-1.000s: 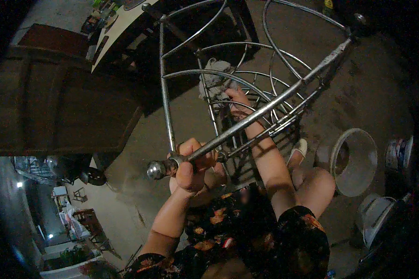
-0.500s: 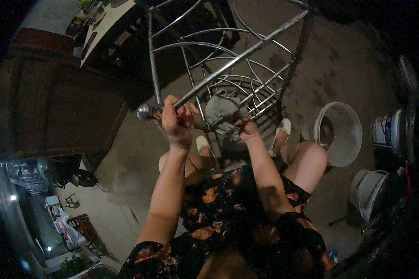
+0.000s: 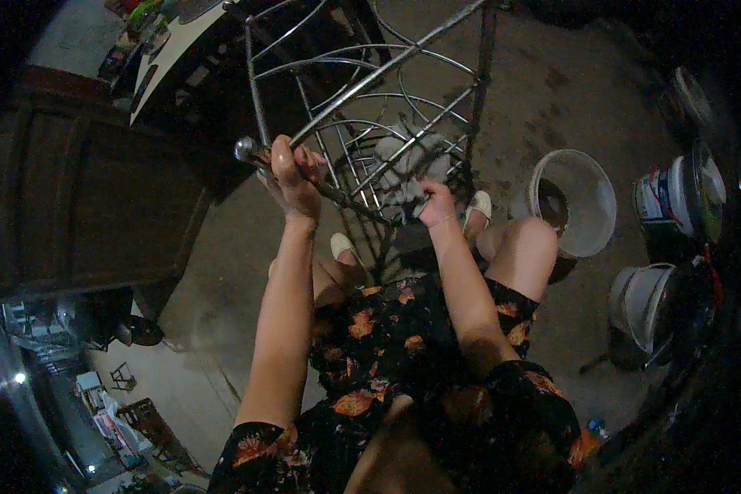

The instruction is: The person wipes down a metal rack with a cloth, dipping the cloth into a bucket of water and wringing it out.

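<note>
A shiny metal rack, built of straight tubes and curved rods, leans in front of me between my feet. My left hand is wrapped round its tube near a corner that ends in a round metal knob. Lower on the rack, a bunched grey cloth lies against the rods. My right hand is closed at the cloth's near edge, gripping it. Part of the cloth is hidden behind the rods, and the right fingertips are hard to make out in the dim light.
To the right stand a translucent tub with something dark inside, a white pail with a printed label and another pale bucket. On the left is a brown wooden cabinet. A light-edged table stands beyond it.
The view has shifted, so the rack and both hands sit further left and higher. My right hand has moved along the lower bars with the cloth, which now looks more spread out.
</note>
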The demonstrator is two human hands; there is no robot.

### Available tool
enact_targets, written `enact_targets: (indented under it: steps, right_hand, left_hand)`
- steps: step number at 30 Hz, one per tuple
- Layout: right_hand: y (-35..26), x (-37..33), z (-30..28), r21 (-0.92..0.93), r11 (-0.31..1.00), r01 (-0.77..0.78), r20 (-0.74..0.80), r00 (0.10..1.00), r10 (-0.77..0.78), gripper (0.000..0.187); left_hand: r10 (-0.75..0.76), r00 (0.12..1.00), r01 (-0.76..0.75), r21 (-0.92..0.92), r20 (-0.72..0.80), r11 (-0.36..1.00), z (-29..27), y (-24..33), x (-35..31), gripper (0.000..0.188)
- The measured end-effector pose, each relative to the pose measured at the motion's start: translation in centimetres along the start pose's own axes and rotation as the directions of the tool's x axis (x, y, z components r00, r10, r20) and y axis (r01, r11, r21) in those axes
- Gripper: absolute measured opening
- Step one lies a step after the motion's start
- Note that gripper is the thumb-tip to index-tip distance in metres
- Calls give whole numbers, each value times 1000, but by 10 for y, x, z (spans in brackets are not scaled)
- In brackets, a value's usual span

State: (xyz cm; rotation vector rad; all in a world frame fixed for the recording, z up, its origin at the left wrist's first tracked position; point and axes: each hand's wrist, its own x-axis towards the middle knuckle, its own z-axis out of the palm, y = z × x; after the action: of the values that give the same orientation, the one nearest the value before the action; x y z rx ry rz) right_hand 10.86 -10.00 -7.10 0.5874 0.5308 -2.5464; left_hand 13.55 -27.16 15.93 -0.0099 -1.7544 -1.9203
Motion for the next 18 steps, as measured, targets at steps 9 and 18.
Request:
enact_targets:
  steps: [9, 18]
  right_hand:
    - [-36, -78, -63, 92, 987, 128, 396, 905, -154, 45]
    - [-75, -145, 21, 120, 968, 222, 423, 870, -252, 32]
  left_hand:
    - [37, 999, -38, -12, -22, 999, 4, 4, -2, 41]
    - [62, 914, 87, 343, -400, 935, 18, 20, -57, 50]
